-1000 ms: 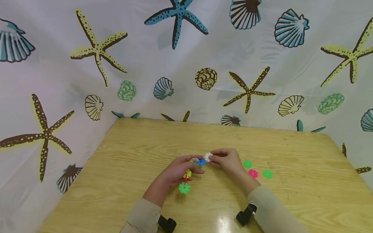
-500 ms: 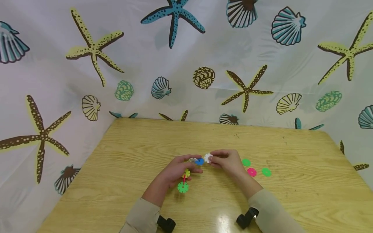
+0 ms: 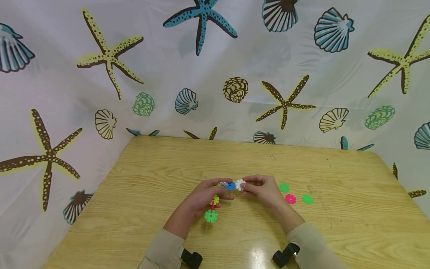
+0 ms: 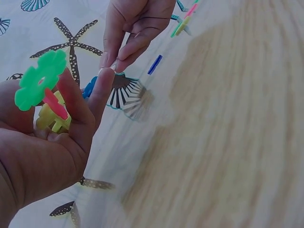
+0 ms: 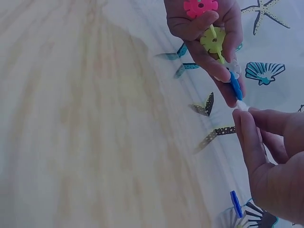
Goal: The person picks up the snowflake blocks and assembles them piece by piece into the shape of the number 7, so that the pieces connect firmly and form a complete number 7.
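My left hand [image 3: 205,194] grips a chain of notched discs: a green disc [image 3: 211,216], a pink one [image 5: 200,6], a yellow one [image 5: 213,40], a white one partly behind the fingers, and a blue disc [image 3: 230,186] at its right end. Between thumb and fingers my right hand [image 3: 265,188] pinches a white disc [image 3: 240,184], whose edge meets the blue disc's edge. In the right wrist view the white disc [image 5: 242,105] is at the blue disc's [image 5: 236,86] tip; whether they interlock I cannot tell.
Right of my right hand, two green discs [image 3: 307,199] and a pink disc [image 3: 290,198] lie on the wooden table [image 3: 352,209]. A dark blue disc [image 4: 155,64] shows in the left wrist view. A patterned cloth [image 3: 208,71] hangs behind the table.
The white disc in my right hand has come slightly lower and up against the blue disc, where a small gap showed before. My left hand holds the chain much as before.
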Motion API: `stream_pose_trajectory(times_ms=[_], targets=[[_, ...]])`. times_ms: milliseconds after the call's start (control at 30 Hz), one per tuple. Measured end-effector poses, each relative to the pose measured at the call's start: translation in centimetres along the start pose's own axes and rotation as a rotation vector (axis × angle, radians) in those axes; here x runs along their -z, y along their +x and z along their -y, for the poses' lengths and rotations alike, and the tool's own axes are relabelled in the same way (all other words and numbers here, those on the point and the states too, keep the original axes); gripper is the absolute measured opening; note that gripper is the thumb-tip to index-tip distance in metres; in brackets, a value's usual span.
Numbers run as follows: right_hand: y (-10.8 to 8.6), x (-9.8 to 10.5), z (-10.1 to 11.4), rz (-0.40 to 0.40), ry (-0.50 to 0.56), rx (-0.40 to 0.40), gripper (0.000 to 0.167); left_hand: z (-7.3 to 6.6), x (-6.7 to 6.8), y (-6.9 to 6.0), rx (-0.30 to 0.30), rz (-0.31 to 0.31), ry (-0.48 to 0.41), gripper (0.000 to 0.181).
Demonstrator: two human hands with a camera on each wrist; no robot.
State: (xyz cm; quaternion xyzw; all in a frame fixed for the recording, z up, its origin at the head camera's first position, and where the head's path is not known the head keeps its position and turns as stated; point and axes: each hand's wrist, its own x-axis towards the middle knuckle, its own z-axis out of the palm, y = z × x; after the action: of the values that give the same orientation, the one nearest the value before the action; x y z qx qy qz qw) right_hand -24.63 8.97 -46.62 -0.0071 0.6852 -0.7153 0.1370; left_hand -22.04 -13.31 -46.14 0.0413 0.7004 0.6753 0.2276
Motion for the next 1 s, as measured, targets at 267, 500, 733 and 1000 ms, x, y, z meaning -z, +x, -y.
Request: stream_pose_trajectory(times_ms=[267,500,733,1000], targets=[[-0.1,0.0,0.2,0.025,0.006,0.004,0.032,-0.2,-0.1,-0.1,0.0,-0.018,-0.004,0.044],[-0.4,0.1,0.4,0.069,-0.04,0.054,0.029,-0.1,0.0,0.0,-0.014,-0.004,-0.007,0.042],[-1.2,0.5,1.1,0.089,-0.162,0.145,0.022,-0.4,-0.2,0.3,-0.041,0.055,-0.024,0.039],[-1.4,0.5,1.1,0.077,-0.255,0.175,0.016,-0.4,-0.1,0.2,-0.039,0.08,0.032,0.039]])
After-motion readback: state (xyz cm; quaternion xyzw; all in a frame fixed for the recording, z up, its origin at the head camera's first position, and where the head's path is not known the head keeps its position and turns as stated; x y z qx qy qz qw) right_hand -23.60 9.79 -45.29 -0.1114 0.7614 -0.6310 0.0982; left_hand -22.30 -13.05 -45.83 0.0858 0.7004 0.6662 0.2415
